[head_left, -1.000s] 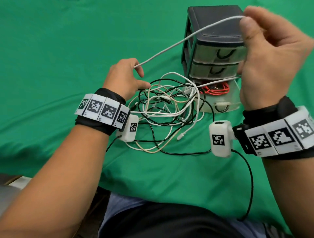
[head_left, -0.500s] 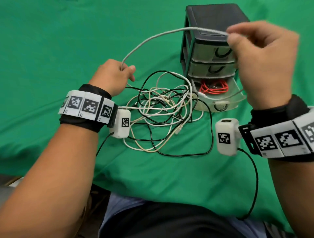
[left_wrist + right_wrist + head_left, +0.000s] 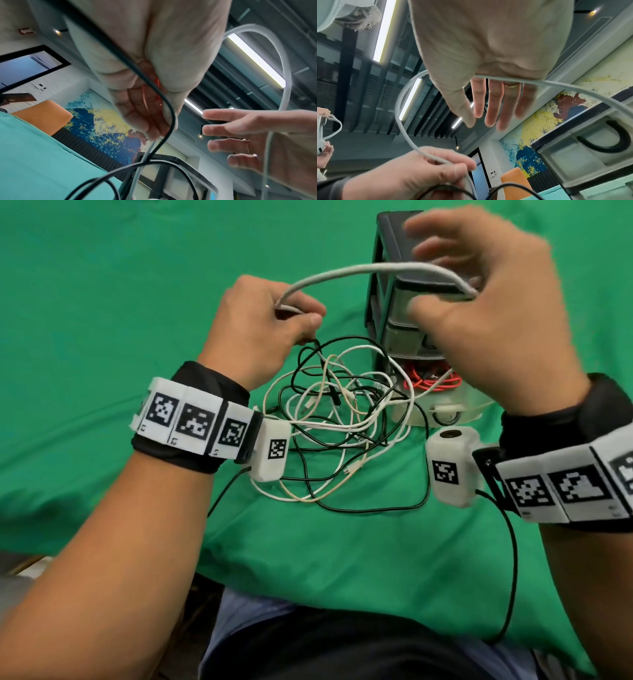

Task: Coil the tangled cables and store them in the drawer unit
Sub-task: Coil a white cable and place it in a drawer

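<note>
- Right now the person's left hand [image 3: 263,326] is curled tight around one end of a grey-white cable [image 3: 359,270], holding it up above the green cloth [image 3: 102,302].
- That cable arcs across to the right hand [image 3: 486,313], whose fingers [image 3: 494,106] are spread and straight; the cable runs across the palm at their base, and nothing is curled around it.
- Below and between the wrists lies the tangle of black and white cables [image 3: 342,419], heaped on the cloth and touching the front of the drawer unit [image 3: 390,302].
- The unit's bottom drawer [image 3: 445,409] is pulled out, with a red cable [image 3: 428,378] lying coiled inside.
- A black cable [image 3: 154,86] also passes through the left hand's grip.
</note>
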Available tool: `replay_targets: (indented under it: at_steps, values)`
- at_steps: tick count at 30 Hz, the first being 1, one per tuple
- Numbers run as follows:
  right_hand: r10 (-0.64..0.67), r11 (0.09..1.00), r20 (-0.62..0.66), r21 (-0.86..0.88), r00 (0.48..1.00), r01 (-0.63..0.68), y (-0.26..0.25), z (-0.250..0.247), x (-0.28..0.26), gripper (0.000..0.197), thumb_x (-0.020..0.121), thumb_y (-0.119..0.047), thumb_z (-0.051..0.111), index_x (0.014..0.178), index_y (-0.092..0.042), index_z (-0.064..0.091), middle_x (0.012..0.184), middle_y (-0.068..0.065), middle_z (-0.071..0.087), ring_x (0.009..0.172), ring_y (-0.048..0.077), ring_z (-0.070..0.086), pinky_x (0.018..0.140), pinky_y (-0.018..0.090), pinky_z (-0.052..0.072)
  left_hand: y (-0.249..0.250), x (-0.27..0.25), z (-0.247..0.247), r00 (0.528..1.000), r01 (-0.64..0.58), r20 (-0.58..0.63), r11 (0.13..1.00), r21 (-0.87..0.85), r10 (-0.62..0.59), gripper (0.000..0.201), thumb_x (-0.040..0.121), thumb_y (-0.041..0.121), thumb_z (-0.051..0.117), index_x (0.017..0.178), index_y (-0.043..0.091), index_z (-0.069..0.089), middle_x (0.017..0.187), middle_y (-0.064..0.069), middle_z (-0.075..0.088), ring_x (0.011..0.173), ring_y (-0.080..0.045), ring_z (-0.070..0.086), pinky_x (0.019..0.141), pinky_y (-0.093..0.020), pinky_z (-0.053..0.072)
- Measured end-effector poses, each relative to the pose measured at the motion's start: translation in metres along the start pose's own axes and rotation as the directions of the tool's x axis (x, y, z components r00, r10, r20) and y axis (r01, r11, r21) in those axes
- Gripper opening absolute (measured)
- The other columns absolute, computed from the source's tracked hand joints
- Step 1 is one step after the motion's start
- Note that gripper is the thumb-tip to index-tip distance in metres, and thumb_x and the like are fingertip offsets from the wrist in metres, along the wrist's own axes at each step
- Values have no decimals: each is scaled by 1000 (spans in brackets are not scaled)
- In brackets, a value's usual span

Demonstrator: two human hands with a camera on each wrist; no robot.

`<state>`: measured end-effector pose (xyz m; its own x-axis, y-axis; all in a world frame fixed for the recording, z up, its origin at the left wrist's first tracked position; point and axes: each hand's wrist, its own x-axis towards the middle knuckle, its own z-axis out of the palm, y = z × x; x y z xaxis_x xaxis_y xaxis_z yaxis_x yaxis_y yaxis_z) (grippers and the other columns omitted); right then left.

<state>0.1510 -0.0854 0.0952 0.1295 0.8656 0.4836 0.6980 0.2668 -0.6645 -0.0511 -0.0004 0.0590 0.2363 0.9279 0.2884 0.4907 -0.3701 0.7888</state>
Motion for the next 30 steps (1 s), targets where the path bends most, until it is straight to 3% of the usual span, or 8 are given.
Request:
replay_targets:
  at_steps: [2,6,12,17,20,22,26,30]
  values:
    - [29,999,103,16,994,-30,-1,6,1,40,81,-22,67,121,-30,66,101,-9,71,89,4,67,86,20,55,5,-3,5,999,-32,37,997,-65,34,11,80,24,74,89,28,77,76,3,74,71,-11,71,80,-38,60]
    - [69,998,264,-13,962,-68,3,24,4,31,86,-41,70,116,-32,68,87,-8,72,75,5,68,81,35,57,12,-9,16,984,-138,87,979,-150,152,12,79,26,75,91,27,78,85,-1,76,81,-19,72,82,-45,57]
    - [93,996,386,-42,918,-83,5,23,11,10,86,-35,73,93,-40,71,84,-11,73,73,2,66,73,24,54,9,-13,18,969,-209,83,949,-236,234,14,85,13,71,97,21,73,87,0,74,80,-11,69,82,-37,58]
    - [173,984,379,-103,909,-145,18,29,8,15,85,-39,73,94,-27,75,80,-5,72,61,4,61,67,25,51,7,-18,14,974,-120,152,951,-285,168,33,87,9,68,117,18,62,92,-11,70,77,-20,65,78,-34,56]
    - [221,975,302,-98,928,-200,28,30,7,19,84,-42,74,94,-26,74,79,-5,70,63,4,59,65,23,47,2,-21,10,959,-42,269,986,-163,85,65,81,2,74,135,28,48,112,-8,66,80,-11,64,85,-25,55]
    - [224,975,238,-65,945,-214,30,27,7,24,80,-36,78,102,-28,71,87,-3,71,71,7,63,70,26,52,0,-21,9,952,-13,302,990,-140,55,79,80,-15,64,139,32,41,120,-7,63,81,-2,64,78,-21,55]
    - [-52,993,111,107,992,40,10,18,7,41,77,-28,78,115,-25,64,110,-8,69,96,8,65,89,33,54,-1,-12,3,972,51,236,989,-136,-18,76,87,-20,41,144,31,42,111,-2,69,87,-20,71,69,-34,61]
    - [-203,908,89,390,975,153,-4,14,2,32,80,-26,80,107,-16,67,94,-13,71,74,3,65,65,19,51,4,-3,-6,984,10,178,999,-48,-1,66,89,-14,43,140,29,48,106,-1,71,80,-19,73,66,-38,61]
